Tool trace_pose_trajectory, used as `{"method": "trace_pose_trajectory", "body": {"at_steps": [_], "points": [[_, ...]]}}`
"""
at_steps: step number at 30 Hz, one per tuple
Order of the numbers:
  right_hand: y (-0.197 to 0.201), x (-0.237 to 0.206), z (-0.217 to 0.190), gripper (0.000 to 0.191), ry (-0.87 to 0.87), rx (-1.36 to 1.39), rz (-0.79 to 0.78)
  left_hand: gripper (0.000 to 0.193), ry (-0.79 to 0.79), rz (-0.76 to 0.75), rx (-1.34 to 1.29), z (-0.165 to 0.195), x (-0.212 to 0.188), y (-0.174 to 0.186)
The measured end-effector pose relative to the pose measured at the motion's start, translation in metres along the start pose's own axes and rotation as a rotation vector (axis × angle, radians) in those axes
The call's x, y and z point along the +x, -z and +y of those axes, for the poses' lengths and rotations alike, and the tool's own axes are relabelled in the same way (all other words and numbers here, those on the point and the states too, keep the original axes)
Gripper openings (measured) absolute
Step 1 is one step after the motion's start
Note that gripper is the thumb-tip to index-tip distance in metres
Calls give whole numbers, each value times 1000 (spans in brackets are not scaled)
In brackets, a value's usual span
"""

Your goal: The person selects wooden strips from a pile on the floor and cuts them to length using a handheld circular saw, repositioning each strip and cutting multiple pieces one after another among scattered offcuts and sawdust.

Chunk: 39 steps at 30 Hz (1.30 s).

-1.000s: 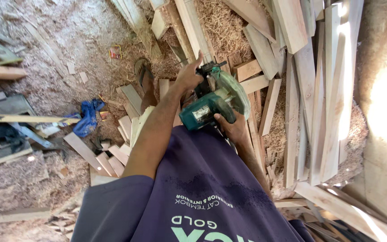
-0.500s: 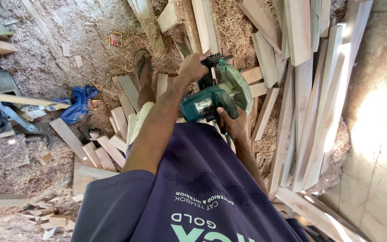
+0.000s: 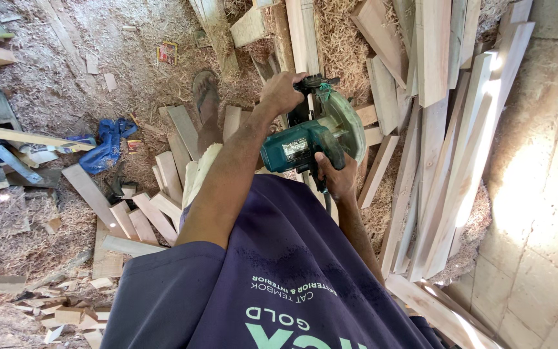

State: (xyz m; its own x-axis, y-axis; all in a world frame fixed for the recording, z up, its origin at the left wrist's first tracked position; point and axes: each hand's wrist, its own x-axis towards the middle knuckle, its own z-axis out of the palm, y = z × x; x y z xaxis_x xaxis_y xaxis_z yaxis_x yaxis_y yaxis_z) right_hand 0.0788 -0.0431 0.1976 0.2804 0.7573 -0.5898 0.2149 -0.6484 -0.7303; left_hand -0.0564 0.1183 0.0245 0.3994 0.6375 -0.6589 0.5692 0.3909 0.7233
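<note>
I look straight down over my dark blue shirt. A teal circular saw [image 3: 305,143] with a grey blade guard is held in front of me. My right hand [image 3: 337,178] grips its rear handle from below. My left hand [image 3: 281,92] is closed on the saw's front knob at the top. Under the saw lies a long pale wooden plank [image 3: 303,32] running away from me. My foot in a sandal [image 3: 205,97] stands left of the plank on the shavings.
Long planks [image 3: 450,148] are stacked to the right beside a concrete slab [image 3: 544,168]. Short offcuts [image 3: 143,216] lie at the left, with a blue cloth [image 3: 106,145] beyond. Sawdust and shavings cover the ground.
The view has shifted slightly and drawn closer; the saw sits a little higher and further forward. Both hands keep the same grip.
</note>
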Motion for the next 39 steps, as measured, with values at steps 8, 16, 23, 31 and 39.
{"method": "trace_pose_trajectory", "body": {"at_steps": [8,16,23,31,39], "points": [[-2,7,-8,34,21,-3,-14,59,-55,25,2,3,7,7],[-3,13,-10,35,38,-30,-7,59,-60,28,23,5,14,13],[-5,18,-13,38,32,-19,-8,58,-65,57,15,9,16,20],[-7,23,-24,40,38,32,-20,59,-96,81,18,17,15,28],[16,8,21,49,-52,-31,-34,71,-3,-5,147,10,5,-4]]}}
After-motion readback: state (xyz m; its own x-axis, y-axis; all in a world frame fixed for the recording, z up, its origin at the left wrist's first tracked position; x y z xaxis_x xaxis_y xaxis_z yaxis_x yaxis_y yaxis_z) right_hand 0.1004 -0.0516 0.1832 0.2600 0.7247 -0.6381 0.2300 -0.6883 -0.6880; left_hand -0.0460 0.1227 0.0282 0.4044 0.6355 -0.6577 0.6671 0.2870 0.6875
